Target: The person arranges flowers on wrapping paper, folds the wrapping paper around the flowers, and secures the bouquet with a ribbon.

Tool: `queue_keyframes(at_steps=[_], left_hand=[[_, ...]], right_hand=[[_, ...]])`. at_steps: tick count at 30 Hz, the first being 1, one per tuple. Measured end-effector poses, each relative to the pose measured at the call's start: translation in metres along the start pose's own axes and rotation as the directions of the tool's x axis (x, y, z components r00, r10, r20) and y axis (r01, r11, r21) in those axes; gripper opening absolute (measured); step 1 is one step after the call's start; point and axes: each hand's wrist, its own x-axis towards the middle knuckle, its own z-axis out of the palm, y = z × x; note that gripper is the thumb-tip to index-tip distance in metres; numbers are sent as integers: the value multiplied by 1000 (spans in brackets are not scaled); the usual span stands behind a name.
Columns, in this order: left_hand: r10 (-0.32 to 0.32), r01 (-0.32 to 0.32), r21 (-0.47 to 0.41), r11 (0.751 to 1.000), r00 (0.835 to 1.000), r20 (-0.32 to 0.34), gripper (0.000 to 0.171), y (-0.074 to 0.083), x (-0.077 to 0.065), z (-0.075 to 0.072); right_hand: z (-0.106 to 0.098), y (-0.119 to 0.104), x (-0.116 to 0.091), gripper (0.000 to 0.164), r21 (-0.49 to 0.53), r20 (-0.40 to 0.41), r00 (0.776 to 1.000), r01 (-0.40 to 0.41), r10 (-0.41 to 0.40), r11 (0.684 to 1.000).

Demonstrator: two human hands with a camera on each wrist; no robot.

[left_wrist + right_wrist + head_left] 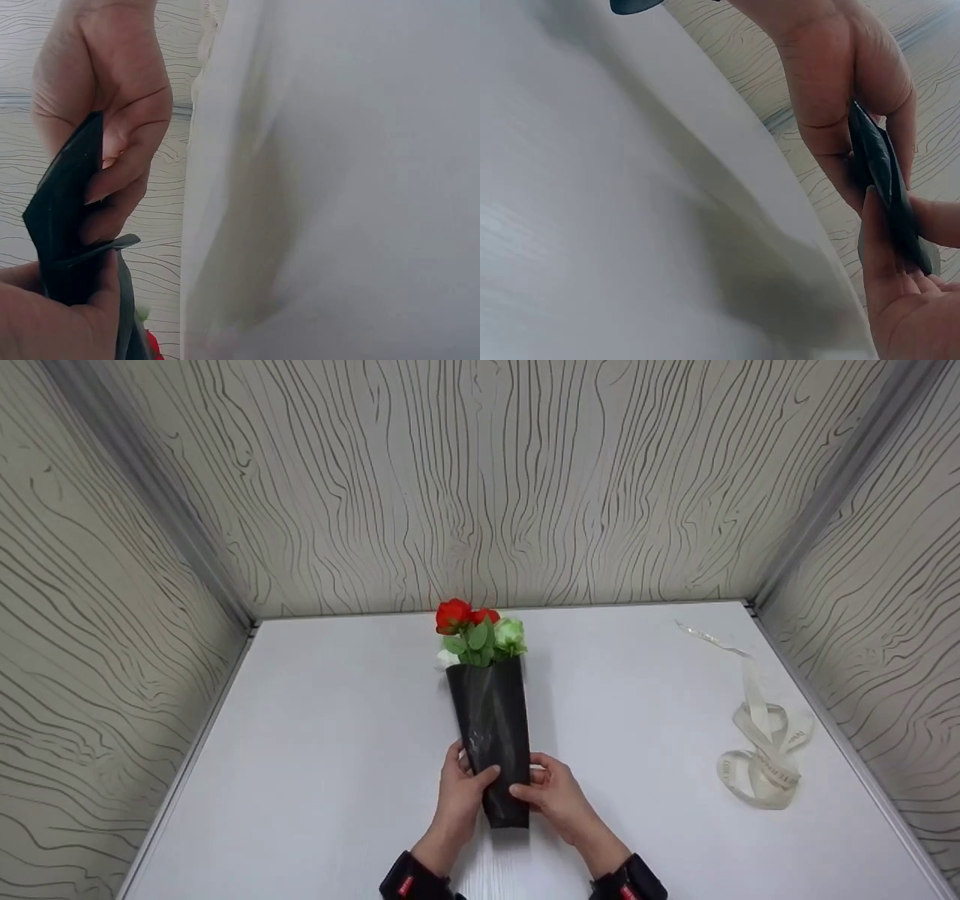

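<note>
A bouquet in black wrapping paper (489,712) is held above the white table. Two red roses (453,618), a pale green flower (510,636), green leaves (478,639) and part of a white flower (448,660) show at its top. My left hand (459,793) grips the lower left side of the wrap, thumb across the front. On the opposite edge, my right hand (559,799) pinches the paper between thumb and fingers. Both wrist views look at the folded lower end of the wrap (71,195), with both hands on it. The stems are hidden inside.
A cream ribbon (772,772) with printed letters lies loosely looped on the right of the table (322,735). Beyond it is a thin clear strip (709,637). Wood-grain patterned panels (480,487) stand at the back and both sides.
</note>
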Motion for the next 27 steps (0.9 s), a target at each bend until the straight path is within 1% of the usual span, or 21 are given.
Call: queue_keyframes(at_steps=[3, 5, 7, 9, 10, 12, 14, 16, 17, 18, 19, 20, 21, 22, 23, 25, 26, 27], left_hand=[[-18, 17, 49, 999, 1000, 10, 68, -4, 5, 1], [-47, 45, 81, 996, 999, 15, 66, -7, 8, 1], [-79, 75, 132, 988, 997, 20, 64, -10, 12, 1], [-106, 100, 202, 974, 994, 16, 61, -12, 15, 2], [-113, 107, 240, 965, 993, 13, 60, -13, 17, 2], [-116, 107, 328, 939, 993, 6, 58, -15, 20, 2], [-104, 92, 408, 908, 995, 6, 59, -16, 22, 1], [-77, 59, 491, 869, 997, 16, 63, -16, 24, 1], [-60, 36, 532, 846, 998, 29, 66, -16, 24, 1], [-43, 10, 571, 821, 998, 44, 68, -15, 25, 1], [-24, -20, 613, 790, 998, 63, 71, -14, 26, 1], [-7, -47, 655, 754, 997, 80, 73, -13, 26, 0], [4, -69, 698, 713, 996, 94, 75, -12, 26, 0], [11, -88, 743, 663, 994, 108, 76, -11, 27, 0], [18, -107, 790, 603, 993, 120, 77, -10, 27, -1], [34, -131, 871, 473, 991, 131, 81, -10, 27, -2], [41, -137, 903, 408, 990, 132, 84, -10, 26, -3], [60, -147, 926, 349, 989, 135, 87, -11, 25, -3]], right_hand=[[-4, 4, 1, 53, -40, -11, 1000, -6, 5, 999], [-6, 7, 3, 52, -62, -21, 1000, -12, 11, 998], [-8, 10, 4, 52, -78, -36, 999, -23, 20, 997], [-10, 13, 5, 52, -102, -53, 998, -28, 22, 994], [-10, 14, 6, 52, -114, -60, 998, -29, 23, 993], [-10, 16, 7, 52, -147, -74, 997, -30, 20, 989], [-9, 18, 8, 51, -216, -96, 995, -27, 6, 976], [-9, 19, 9, 50, -311, -130, 991, -28, -13, 950], [-8, 20, 9, 49, -369, -150, 988, -29, -29, 929], [-8, 20, 10, 49, -433, -170, 984, -31, -47, 901], [-8, 21, 10, 48, -500, -182, 980, -25, -77, 866], [-7, 21, 11, 47, -560, -192, 976, -23, -102, 828], [-7, 21, 11, 45, -618, -196, 972, -20, -130, 786], [-7, 21, 11, 45, -674, -194, 968, -14, -158, 739], [-7, 22, 12, 45, -723, -188, 964, -8, -186, 690], [-6, 23, 11, 48, -800, -176, 957, -3, -231, 600], [-6, 23, 10, 52, -831, -177, 952, -10, -248, 556], [-5, 24, 9, 56, -856, -172, 947, -8, -270, 517]])
